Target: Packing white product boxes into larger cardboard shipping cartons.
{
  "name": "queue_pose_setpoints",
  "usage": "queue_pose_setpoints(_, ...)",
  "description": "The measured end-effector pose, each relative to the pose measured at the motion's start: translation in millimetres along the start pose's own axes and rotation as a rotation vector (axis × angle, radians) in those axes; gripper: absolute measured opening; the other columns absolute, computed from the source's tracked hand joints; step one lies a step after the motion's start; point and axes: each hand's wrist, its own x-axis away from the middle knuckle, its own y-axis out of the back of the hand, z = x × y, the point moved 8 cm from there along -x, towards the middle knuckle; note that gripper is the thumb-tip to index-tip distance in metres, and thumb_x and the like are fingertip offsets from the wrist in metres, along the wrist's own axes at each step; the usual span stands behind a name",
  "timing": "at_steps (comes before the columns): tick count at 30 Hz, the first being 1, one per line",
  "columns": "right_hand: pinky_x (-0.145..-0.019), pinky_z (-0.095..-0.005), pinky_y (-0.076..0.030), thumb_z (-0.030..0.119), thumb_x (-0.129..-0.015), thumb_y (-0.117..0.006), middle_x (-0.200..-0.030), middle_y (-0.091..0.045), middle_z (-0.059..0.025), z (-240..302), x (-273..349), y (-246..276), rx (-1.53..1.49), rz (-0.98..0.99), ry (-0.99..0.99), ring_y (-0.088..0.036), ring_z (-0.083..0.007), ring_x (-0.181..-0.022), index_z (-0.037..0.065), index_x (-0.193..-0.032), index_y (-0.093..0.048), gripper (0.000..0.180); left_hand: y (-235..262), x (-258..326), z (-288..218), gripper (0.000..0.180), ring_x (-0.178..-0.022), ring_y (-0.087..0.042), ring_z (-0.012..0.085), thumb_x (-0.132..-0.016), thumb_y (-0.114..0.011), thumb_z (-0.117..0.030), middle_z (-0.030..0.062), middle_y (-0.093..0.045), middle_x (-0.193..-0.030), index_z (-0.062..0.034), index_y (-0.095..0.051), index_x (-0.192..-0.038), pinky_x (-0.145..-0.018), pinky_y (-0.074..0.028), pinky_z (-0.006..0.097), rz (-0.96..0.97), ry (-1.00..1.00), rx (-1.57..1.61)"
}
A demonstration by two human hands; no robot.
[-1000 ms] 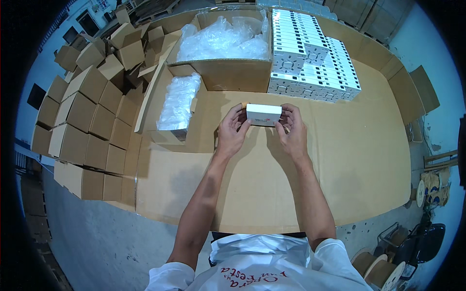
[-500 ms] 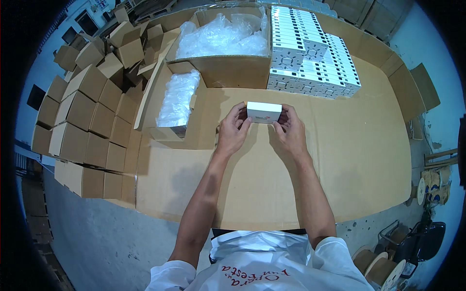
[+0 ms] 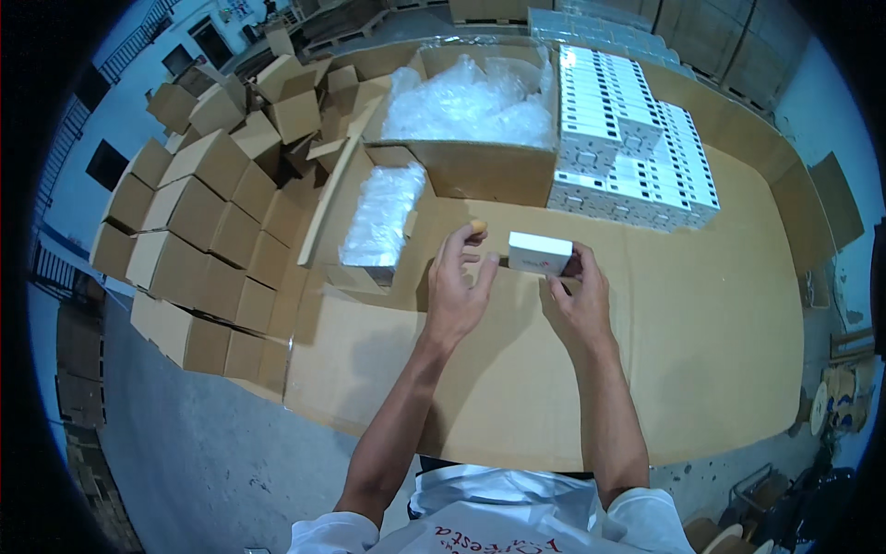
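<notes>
At the far left, we are seeing stacked brown cardboard cartons (image 3: pixel 185 268) standing with their closed faces toward us, and beside them a low open cardboard tray (image 3: pixel 358 277) is holding a column of clear-plastic-wrapped packs (image 3: pixel 383 217). Next comes our left hand (image 3: pixel 459 297); we are judging that it is serving best by staying close to the work without knocking the tray wall. Its forearm is slanting up and to the right, the fingers are pointing away from us, and thumb and fingers are spreading apart with nothing between them; one fingertip is wearing an orange cover (image 3: pixel 477 227). Just right of the thumb, clear of it, the small white rectangular box (image 3: pixel 535 251) is sitting in front of us over the brown cardboard surface (image 3: pixel 701 323); we cannot tell whether its base is touching down. For good control, we are favouring light, even pressure near the edges, so the thin walls are not denting. Our right hand (image 3: pixel 586 300) is pinching the box's right end, the thumb lying low in front, the fingers curling behind, and the forearm rising almost straight. Beyond it, stacked white printed boxes (image 3: pixel 591 152) are standing in rows.
</notes>
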Motion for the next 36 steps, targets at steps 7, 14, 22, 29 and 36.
queue_pose_setpoints(7,-0.091,-0.0408,-0.055,-0.002,-0.083,-0.068,-0.113,-0.067,-0.0204,8,-9,13,-0.033,0.032,-0.007,-0.069,-0.0312,-0.105,-0.001,-0.128,-0.051,0.048,6,-129,-84,0.031,-0.093,-0.068,0.0234,-0.089,-0.069,-0.012,0.0146,-0.068,-0.107,0.0025,-0.064,-0.116,-0.081,-0.054,0.035,-0.140,-0.270,-0.154)
queue_pose_setpoints(14,-0.090,-0.0407,-0.055,0.000,-0.082,-0.069,-0.114,-0.066,-0.0210,10,-31,28,-0.060,0.035,-0.026,-0.069,-0.0316,-0.103,-0.001,-0.128,-0.050,0.050,-21,-314,-53,0.029,-0.093,-0.071,0.0302,-0.087,-0.067,-0.021,0.0185,-0.074,-0.103,-0.0007,-0.072,-0.107,-0.086,-0.055,0.040,-0.054,-0.274,-0.545)
queue_pose_setpoints(22,-0.090,-0.0402,-0.054,0.001,-0.082,-0.071,-0.113,-0.066,-0.0192,2,-68,34,-0.084,0.044,-0.038,-0.069,-0.0308,-0.101,0.000,-0.125,-0.052,0.047,-88,-447,15,0.032,-0.109,-0.065,0.0384,-0.082,-0.062,-0.020,0.0260,-0.070,-0.109,0.0040,-0.072,-0.100,-0.097,-0.051,0.044,0.166,0.041,-0.784)
queue_pose_setpoints(29,-0.091,-0.0401,-0.054,0.002,-0.082,-0.071,-0.114,-0.066,-0.0184,-5,-79,33,-0.096,0.071,-0.116,-0.068,-0.0308,-0.102,0.001,-0.124,-0.053,0.046,-103,-462,33,0.037,-0.112,-0.064,0.0447,-0.078,-0.065,-0.012,0.0293,-0.067,-0.115,0.0063,-0.070,-0.108,-0.099,-0.052,0.046,0.167,0.078,-0.819)
queue_pose_setpoints(36,-0.090,-0.0401,-0.055,0.003,-0.082,-0.072,-0.116,-0.065,-0.0198,-1,-55,41,-0.080,0.053,-0.122,-0.068,-0.0320,-0.104,-0.001,-0.128,-0.051,0.051,-61,-432,-48,0.030,-0.090,-0.073,0.0348,-0.075,-0.078,-0.023,0.0208,-0.074,-0.094,-0.0022,-0.076,-0.097,-0.084,-0.057,0.041,-0.045,-0.259,-0.687)
